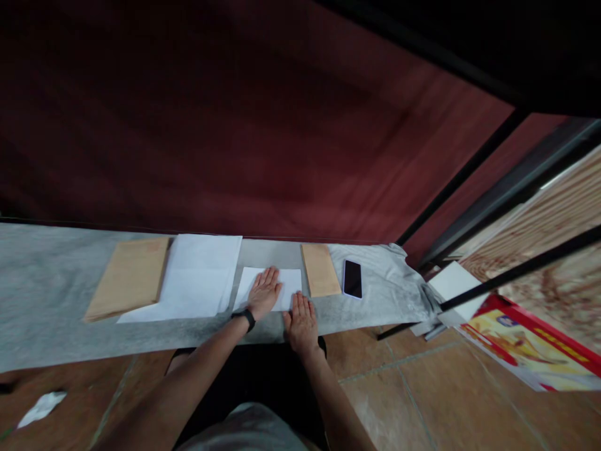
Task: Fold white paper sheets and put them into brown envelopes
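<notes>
A white folded sheet of paper (291,281) lies on the grey cloth-covered table in front of me. My left hand (264,292) rests flat on the middle of this paper, fingers extended, a dark band at the wrist. At the paper's lower right corner lies my right hand (302,322), palm down with its fingers stretched out, fingertips by the paper's edge. Just right of the paper is a brown envelope (322,270). Larger white sheets (200,275) are spread to the left, beside a stack of brown envelopes (129,275).
A phone (352,279) with a dark screen lies right of the single envelope. A dark red curtain (235,156) hangs along the table's far edge. Black metal bars (462,172), a white box (454,285) and a red and yellow box (530,344) are at the right.
</notes>
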Available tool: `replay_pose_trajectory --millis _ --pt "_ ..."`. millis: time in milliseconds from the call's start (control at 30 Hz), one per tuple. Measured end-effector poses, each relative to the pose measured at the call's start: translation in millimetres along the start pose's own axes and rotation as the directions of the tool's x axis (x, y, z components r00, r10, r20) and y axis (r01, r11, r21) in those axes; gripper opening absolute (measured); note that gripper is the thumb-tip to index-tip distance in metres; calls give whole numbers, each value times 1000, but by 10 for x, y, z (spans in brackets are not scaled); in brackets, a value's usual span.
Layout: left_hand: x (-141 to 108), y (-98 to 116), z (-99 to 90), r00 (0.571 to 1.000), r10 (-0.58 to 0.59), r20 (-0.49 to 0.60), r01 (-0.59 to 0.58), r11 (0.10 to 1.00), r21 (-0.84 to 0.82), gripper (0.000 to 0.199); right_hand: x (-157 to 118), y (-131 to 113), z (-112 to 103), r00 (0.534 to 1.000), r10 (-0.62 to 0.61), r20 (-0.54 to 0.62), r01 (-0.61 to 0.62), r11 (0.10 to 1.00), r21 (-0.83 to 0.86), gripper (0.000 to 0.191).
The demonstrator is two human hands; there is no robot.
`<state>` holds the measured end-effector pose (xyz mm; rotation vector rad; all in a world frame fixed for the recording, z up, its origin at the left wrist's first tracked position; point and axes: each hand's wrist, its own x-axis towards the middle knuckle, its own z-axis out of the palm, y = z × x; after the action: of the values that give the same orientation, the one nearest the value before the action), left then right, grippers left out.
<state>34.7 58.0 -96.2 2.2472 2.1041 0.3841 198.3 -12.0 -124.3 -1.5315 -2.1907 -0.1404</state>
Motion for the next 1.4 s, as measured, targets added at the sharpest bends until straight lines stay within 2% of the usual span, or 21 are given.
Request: replay_pose_trajectory --millis 167,267,367,533,633,733,900,1067,1267,1400 --pt "-25 -355 -38 997 -70 -29 71 997 38 60 -27 1 -25 1000 3 14 -4 1000 15 55" --pt "-128 -466 -28 994 -92 -53 94 994 50 60 16 -29 -44 999 38 36 -39 999 36 53" --pt "-204 -484 -19 993 -92 -76 96 994 45 61 209 -125 -25 994 87 69 -91 994 59 52" --pt "-233 -460 -43 993 -85 -77 87 996 32 60 740 -332 123 984 -20 178 -8 988 155 50" --pt "-236 -461 -58 993 -91 -79 93 995 27 59 944 -347 237 978 -19 209 -14 988 156 49" --pt "-242 -462 -67 992 -97 -77 100 995 30 60 996 -278 331 985 4 171 -24 993 113 50" --pt "-248 -456 -77 993 -98 -72 100 995 24 60 896 -162 421 996 67 51 -70 996 60 54" --pt "-244 -465 -60 993 -97 -68 98 995 13 60 660 -133 378 997 76 -27 -75 996 42 58" --pt "-234 -466 -47 993 -104 -59 102 994 -29 60 273 -97 234 991 109 -72 -105 993 55 60" --pt "-240 -473 -55 993 -98 -71 95 995 -35 60 113 -73 104 989 143 -31 -142 989 42 55"
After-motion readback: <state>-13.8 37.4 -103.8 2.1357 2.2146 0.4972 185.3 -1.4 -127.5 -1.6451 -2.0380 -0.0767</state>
